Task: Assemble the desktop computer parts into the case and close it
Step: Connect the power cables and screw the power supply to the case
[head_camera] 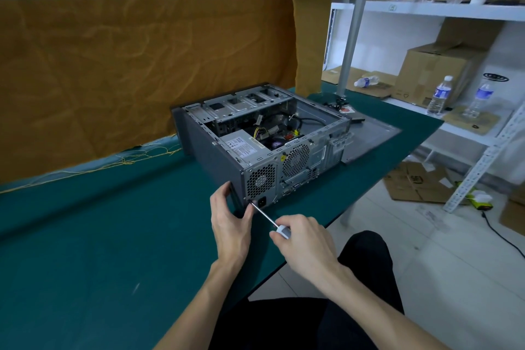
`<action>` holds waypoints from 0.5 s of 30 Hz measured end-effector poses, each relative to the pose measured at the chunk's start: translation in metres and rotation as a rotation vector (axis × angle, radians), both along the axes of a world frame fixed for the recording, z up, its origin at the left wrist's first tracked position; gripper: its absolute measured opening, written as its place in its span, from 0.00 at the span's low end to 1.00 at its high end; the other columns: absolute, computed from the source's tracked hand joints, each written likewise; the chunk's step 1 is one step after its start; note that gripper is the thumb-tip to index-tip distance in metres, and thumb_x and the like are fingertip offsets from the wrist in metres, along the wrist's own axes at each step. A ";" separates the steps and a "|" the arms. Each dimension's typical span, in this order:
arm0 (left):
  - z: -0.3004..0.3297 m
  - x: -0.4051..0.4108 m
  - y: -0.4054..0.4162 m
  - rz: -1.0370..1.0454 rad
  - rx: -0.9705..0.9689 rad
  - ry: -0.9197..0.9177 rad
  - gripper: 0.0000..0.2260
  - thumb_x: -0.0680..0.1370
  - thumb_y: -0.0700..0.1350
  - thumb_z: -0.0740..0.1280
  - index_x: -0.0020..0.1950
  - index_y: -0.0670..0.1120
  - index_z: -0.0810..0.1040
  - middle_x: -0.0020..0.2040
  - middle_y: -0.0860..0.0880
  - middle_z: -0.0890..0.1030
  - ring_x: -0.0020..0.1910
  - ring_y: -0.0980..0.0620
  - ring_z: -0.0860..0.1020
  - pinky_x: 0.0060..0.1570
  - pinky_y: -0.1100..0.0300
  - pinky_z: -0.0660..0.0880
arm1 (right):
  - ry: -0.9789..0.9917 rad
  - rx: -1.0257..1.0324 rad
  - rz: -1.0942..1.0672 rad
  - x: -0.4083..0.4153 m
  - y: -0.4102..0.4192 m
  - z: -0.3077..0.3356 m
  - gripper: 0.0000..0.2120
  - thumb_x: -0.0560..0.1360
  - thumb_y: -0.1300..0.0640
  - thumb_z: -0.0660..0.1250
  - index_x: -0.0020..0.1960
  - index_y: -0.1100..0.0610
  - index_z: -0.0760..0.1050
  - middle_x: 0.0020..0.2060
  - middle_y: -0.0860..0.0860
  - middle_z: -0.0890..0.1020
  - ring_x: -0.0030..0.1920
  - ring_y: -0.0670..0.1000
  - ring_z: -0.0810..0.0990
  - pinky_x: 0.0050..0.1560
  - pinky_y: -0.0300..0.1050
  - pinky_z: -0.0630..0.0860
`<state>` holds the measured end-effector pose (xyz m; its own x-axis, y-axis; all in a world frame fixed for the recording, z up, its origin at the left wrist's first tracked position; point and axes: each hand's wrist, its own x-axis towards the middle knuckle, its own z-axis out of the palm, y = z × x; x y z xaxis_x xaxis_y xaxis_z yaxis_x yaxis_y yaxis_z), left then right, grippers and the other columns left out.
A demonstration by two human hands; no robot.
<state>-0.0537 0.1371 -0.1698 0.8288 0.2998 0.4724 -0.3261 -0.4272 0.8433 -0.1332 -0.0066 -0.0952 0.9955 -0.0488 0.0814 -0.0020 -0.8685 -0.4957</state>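
Open grey metal desktop computer case [255,133] lies on the green-covered table [99,221], rear panel toward the near edge. Right hand [305,244] grips the white-handled screwdriver [268,219], tip at the near-left lower corner by the power socket. Left hand [230,219] curls around that case corner, steadying it. Step: apparently driving a power-supply screw. Next likely needs the flat grey side panel [372,139], lying right of the case.

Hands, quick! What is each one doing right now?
Left hand: grips the rear corner of the computer case.
Right hand: holds the screwdriver, its tip at the case's back panel.
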 end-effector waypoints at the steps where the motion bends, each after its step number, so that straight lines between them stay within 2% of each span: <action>1: 0.000 0.000 0.000 -0.003 0.003 0.000 0.30 0.72 0.38 0.78 0.72 0.46 0.71 0.65 0.51 0.75 0.64 0.58 0.73 0.68 0.65 0.68 | 0.026 0.023 0.005 0.000 0.000 0.000 0.10 0.79 0.46 0.69 0.46 0.52 0.80 0.35 0.47 0.82 0.36 0.50 0.78 0.37 0.46 0.73; 2: 0.000 -0.001 0.000 -0.006 0.006 0.001 0.30 0.72 0.38 0.78 0.72 0.46 0.71 0.65 0.51 0.75 0.64 0.58 0.73 0.67 0.67 0.67 | 0.076 0.101 0.014 0.002 -0.001 -0.001 0.11 0.79 0.47 0.69 0.44 0.53 0.80 0.34 0.49 0.83 0.33 0.49 0.76 0.35 0.45 0.71; 4: 0.000 -0.002 -0.001 -0.003 0.011 -0.002 0.30 0.72 0.37 0.78 0.72 0.46 0.71 0.65 0.50 0.75 0.63 0.58 0.73 0.66 0.71 0.66 | 0.242 0.462 0.015 0.007 -0.005 0.001 0.10 0.80 0.51 0.68 0.44 0.56 0.82 0.36 0.52 0.85 0.27 0.48 0.73 0.29 0.42 0.69; 6: 0.002 -0.003 -0.001 -0.004 0.009 -0.001 0.30 0.73 0.38 0.77 0.72 0.46 0.71 0.65 0.51 0.75 0.63 0.59 0.73 0.66 0.72 0.65 | 0.445 0.865 -0.022 0.010 -0.010 0.007 0.10 0.81 0.54 0.68 0.51 0.60 0.82 0.39 0.57 0.86 0.25 0.49 0.72 0.23 0.40 0.68; 7: 0.003 -0.004 -0.001 -0.005 0.005 0.001 0.29 0.73 0.38 0.77 0.72 0.46 0.70 0.66 0.50 0.74 0.64 0.60 0.72 0.67 0.70 0.66 | 0.521 0.991 -0.030 0.011 -0.012 0.010 0.11 0.81 0.54 0.68 0.54 0.62 0.82 0.41 0.59 0.86 0.25 0.49 0.72 0.22 0.40 0.67; 9: 0.007 -0.009 -0.002 -0.014 0.011 -0.011 0.29 0.74 0.37 0.75 0.72 0.45 0.69 0.66 0.49 0.73 0.65 0.57 0.72 0.68 0.62 0.68 | 0.604 1.077 -0.013 0.012 -0.016 0.013 0.15 0.82 0.53 0.66 0.59 0.65 0.80 0.42 0.61 0.85 0.26 0.49 0.71 0.22 0.40 0.68; 12: 0.018 -0.018 -0.001 -0.020 0.076 -0.137 0.25 0.74 0.34 0.69 0.70 0.40 0.69 0.66 0.45 0.72 0.67 0.48 0.72 0.70 0.53 0.69 | 0.628 1.038 0.041 0.011 -0.029 0.011 0.15 0.83 0.52 0.66 0.59 0.63 0.80 0.41 0.59 0.84 0.27 0.49 0.72 0.22 0.40 0.68; 15: 0.048 -0.013 0.006 0.001 0.184 -0.318 0.17 0.73 0.37 0.66 0.61 0.42 0.75 0.61 0.48 0.76 0.64 0.49 0.73 0.66 0.55 0.67 | 0.602 1.016 0.070 0.010 -0.061 0.007 0.13 0.81 0.50 0.69 0.57 0.59 0.83 0.42 0.58 0.84 0.28 0.49 0.73 0.22 0.40 0.70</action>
<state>-0.0666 0.1429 -0.1219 0.6315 0.1867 0.7526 -0.5592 -0.5627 0.6088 -0.1234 -0.0675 -0.0877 0.8635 0.2352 -0.4461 -0.4393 -0.0835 -0.8944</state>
